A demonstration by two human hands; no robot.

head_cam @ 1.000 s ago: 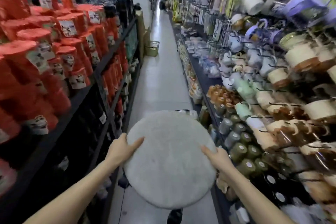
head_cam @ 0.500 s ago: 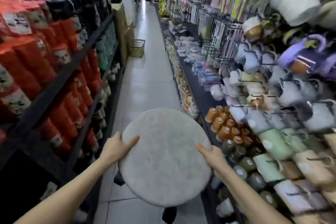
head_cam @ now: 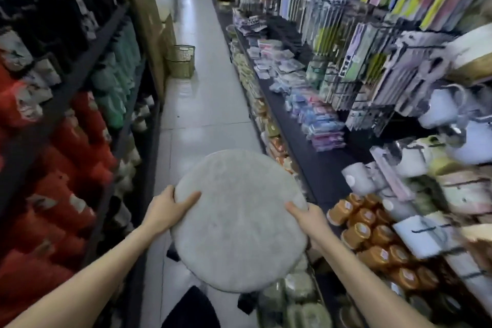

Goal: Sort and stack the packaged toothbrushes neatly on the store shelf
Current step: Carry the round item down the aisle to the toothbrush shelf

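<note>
Both hands are busy, and not with toothbrushes. The left hand [head_cam: 165,210] is gripping the near-left rim of a round grey pad [head_cam: 239,221], thumb lying across the top and fingers tucked under. The right hand [head_cam: 310,218] is clamping the right rim the same way, so neither is free.

The toothbrush packs [head_cam: 323,125], or what look like them, are lying in flat blue and pink stacks on the black shelf [head_cam: 314,168]. That puts them ahead and to the right, well apart from the hands. The row of stacks is running along the shelf, away down the aisle. Each pack seems to be lying crosswise to that row, though the blur is making this hard to call. More long packs [head_cam: 359,53] are hanging above them. The right hand is the nearer one, so I'm judging the reach goes forward and rightward, once the pad is put down.

Orange jars [head_cam: 372,234] are sitting between the right hand and those stacks. A wire basket [head_cam: 181,61] is standing on the floor further up the aisle.

Writing? Jar lids are showing white labels and the packs printed fronts, but nothing is coming through legibly, and no brand can be read.
</note>
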